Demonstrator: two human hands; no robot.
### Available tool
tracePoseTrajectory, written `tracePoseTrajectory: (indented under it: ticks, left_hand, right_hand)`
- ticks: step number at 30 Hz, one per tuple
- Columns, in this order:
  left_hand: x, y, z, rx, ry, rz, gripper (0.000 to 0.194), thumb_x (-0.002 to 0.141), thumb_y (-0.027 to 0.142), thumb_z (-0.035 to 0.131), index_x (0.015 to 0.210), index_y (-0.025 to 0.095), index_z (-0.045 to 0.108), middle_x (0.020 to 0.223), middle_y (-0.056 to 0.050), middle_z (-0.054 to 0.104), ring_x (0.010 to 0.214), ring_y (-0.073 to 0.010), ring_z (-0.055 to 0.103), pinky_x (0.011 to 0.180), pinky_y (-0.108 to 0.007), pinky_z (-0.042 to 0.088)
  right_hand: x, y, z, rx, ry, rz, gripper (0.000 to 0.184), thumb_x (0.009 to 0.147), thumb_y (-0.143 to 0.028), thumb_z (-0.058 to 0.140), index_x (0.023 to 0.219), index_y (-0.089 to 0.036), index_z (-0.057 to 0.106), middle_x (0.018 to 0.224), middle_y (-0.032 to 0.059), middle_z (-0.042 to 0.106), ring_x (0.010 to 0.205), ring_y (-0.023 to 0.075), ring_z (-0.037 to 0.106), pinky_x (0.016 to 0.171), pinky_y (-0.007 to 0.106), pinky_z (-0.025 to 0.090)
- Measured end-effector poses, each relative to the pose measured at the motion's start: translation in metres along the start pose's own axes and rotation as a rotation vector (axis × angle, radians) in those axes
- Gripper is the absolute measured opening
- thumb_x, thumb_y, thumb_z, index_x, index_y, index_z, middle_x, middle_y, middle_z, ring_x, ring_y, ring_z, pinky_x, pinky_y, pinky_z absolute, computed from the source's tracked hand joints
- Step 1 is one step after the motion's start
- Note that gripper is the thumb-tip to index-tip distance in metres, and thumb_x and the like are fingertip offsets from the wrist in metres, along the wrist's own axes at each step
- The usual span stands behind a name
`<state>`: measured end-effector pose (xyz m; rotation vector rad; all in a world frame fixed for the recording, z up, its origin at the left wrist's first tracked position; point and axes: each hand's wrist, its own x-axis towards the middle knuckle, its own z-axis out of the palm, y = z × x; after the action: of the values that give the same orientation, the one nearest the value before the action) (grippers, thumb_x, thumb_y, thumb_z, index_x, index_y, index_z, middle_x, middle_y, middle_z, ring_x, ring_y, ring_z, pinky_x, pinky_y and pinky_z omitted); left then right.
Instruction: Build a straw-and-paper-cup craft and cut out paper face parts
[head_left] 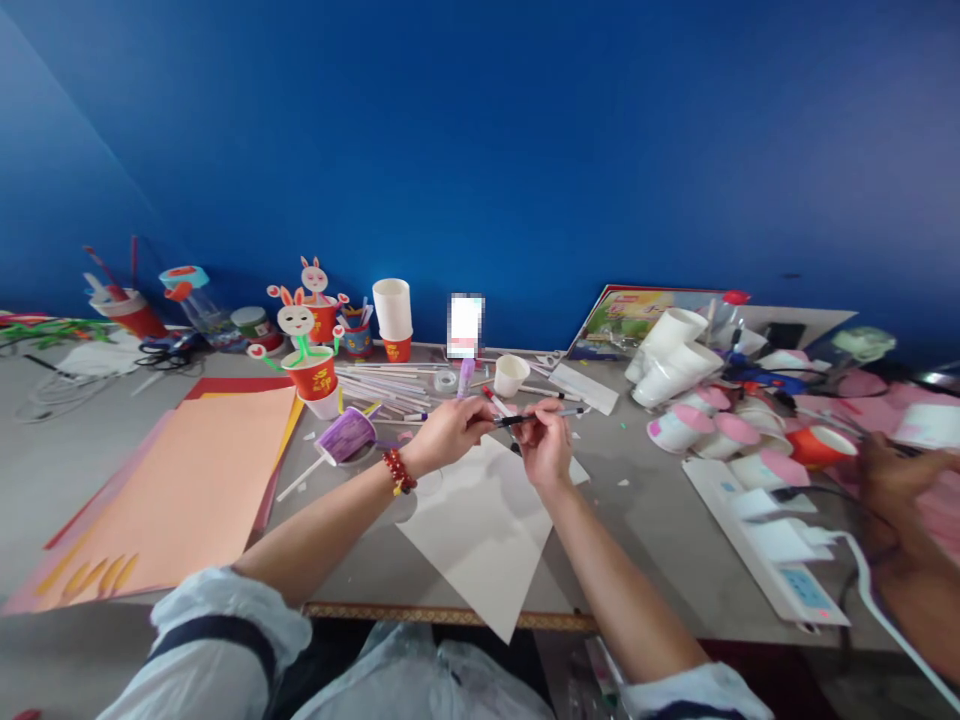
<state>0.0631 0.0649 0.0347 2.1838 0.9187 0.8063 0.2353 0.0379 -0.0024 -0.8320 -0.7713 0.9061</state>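
A dark pen with a grey barrel is held level between my hands above a white sheet of paper. My left hand pinches its left end, and my right hand has its fingers closed round the barrel. Behind the fingers lies a red-tipped marker, partly hidden, and I cannot tell whether a hand touches it. A small white paper cup stands just beyond my hands. Left of my left wrist, a purple-coloured cup lies tipped with a white stick.
Coloured paper sheets lie at the left. Rabbit-faced red cups and a stack of white cups stand near the blue wall. At the right are a power strip, bagged white cups and another person's hand.
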Motion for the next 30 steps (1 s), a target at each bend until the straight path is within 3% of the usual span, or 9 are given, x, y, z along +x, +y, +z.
tracePoseTrajectory:
  ticks: [4, 8, 12, 15, 17, 20, 24, 27, 30]
  left_hand:
    - [-0.006, 0.003, -0.002, 0.01, 0.027, 0.004, 0.007, 0.09, 0.017, 0.06, 0.083, 0.017, 0.063, 0.063, 0.003, 0.063, 0.057, -0.0114, 0.059, 0.059, -0.021, 0.042]
    - [-0.01, 0.002, -0.003, 0.013, 0.025, 0.001, 0.006, 0.088, 0.017, 0.062, 0.083, 0.017, 0.064, 0.064, 0.003, 0.063, 0.059, -0.0118, 0.059, 0.06, -0.021, 0.042]
    - [-0.018, -0.01, -0.01, -0.053, 0.041, -0.04, 0.008, 0.091, 0.024, 0.059, 0.093, 0.017, 0.063, 0.073, 0.001, 0.067, 0.061, -0.012, 0.066, 0.06, -0.021, 0.048]
    - [-0.029, -0.022, -0.022, -0.08, 0.195, -0.142, 0.021, 0.094, 0.032, 0.057, 0.11, 0.019, 0.061, 0.078, 0.0, 0.067, 0.063, -0.0134, 0.067, 0.058, -0.022, 0.051]
    - [-0.04, -0.028, -0.031, -0.04, 0.216, -0.175, 0.027, 0.094, 0.035, 0.057, 0.115, 0.019, 0.058, 0.079, -0.001, 0.066, 0.056, -0.0125, 0.063, 0.053, -0.023, 0.051]
    - [-0.062, -0.033, -0.038, 0.056, 0.161, -0.143, 0.021, 0.094, 0.033, 0.055, 0.109, 0.019, 0.062, 0.087, -0.004, 0.068, 0.072, -0.0162, 0.068, 0.062, -0.025, 0.055]
    - [-0.096, -0.036, -0.04, 0.196, 0.079, -0.129, 0.021, 0.098, 0.031, 0.049, 0.11, 0.021, 0.064, 0.11, -0.008, 0.07, 0.089, -0.0185, 0.069, 0.068, -0.027, 0.057]
    - [-0.122, -0.037, -0.039, 0.343, 0.068, -0.075, 0.027, 0.095, 0.033, 0.054, 0.119, 0.021, 0.061, 0.12, -0.011, 0.068, 0.105, -0.0238, 0.067, 0.088, -0.037, 0.057]
    - [-0.141, -0.034, -0.035, 0.439, 0.008, -0.046, 0.049, 0.089, 0.043, 0.064, 0.131, 0.019, 0.054, 0.129, -0.014, 0.064, 0.121, -0.0302, 0.059, 0.103, -0.046, 0.051]
  right_hand:
    - [-0.005, 0.005, 0.005, -0.016, -0.011, -0.028, 0.011, 0.076, -0.028, 0.053, 0.073, -0.025, 0.043, 0.045, -0.0112, 0.043, 0.036, 0.0091, 0.035, 0.044, 0.021, 0.037]
    - [-0.008, 0.009, 0.004, -0.134, -0.055, -0.097, 0.012, 0.081, -0.032, 0.05, 0.075, -0.025, 0.042, 0.051, -0.0099, 0.046, 0.038, 0.009, 0.036, 0.045, 0.022, 0.038]
    - [-0.007, 0.002, -0.007, -0.402, -0.213, -0.184, 0.015, 0.089, -0.035, 0.051, 0.082, -0.024, 0.056, 0.055, -0.0057, 0.055, 0.046, 0.0124, 0.051, 0.048, 0.023, 0.042]
    - [0.001, -0.008, -0.018, -0.675, -0.405, -0.247, 0.018, 0.092, -0.035, 0.055, 0.099, -0.024, 0.068, 0.08, 0.0026, 0.072, 0.071, 0.0183, 0.067, 0.068, 0.029, 0.053]
    - [0.009, -0.011, -0.026, -0.856, -0.539, -0.276, 0.021, 0.092, -0.031, 0.057, 0.105, -0.025, 0.072, 0.101, 0.0063, 0.076, 0.095, 0.0231, 0.07, 0.088, 0.036, 0.053]
    - [0.023, -0.008, -0.037, -1.095, -0.701, -0.28, 0.036, 0.089, -0.015, 0.053, 0.116, -0.029, 0.073, 0.122, 0.005, 0.073, 0.121, 0.0261, 0.062, 0.102, 0.041, 0.048]
    - [0.031, -0.005, -0.047, -1.308, -0.762, -0.284, 0.062, 0.084, 0.001, 0.041, 0.128, -0.032, 0.067, 0.135, 0.0028, 0.066, 0.124, 0.026, 0.06, 0.101, 0.042, 0.05]
    - [0.028, -0.008, -0.043, -1.364, -0.748, -0.319, 0.056, 0.088, 0.0, 0.04, 0.129, -0.027, 0.067, 0.134, 0.0073, 0.065, 0.123, 0.0279, 0.06, 0.102, 0.044, 0.049]
    - [0.018, -0.008, -0.031, -1.343, -0.826, -0.369, 0.041, 0.095, -0.01, 0.043, 0.122, -0.024, 0.07, 0.126, 0.0082, 0.07, 0.119, 0.0262, 0.063, 0.103, 0.042, 0.049]
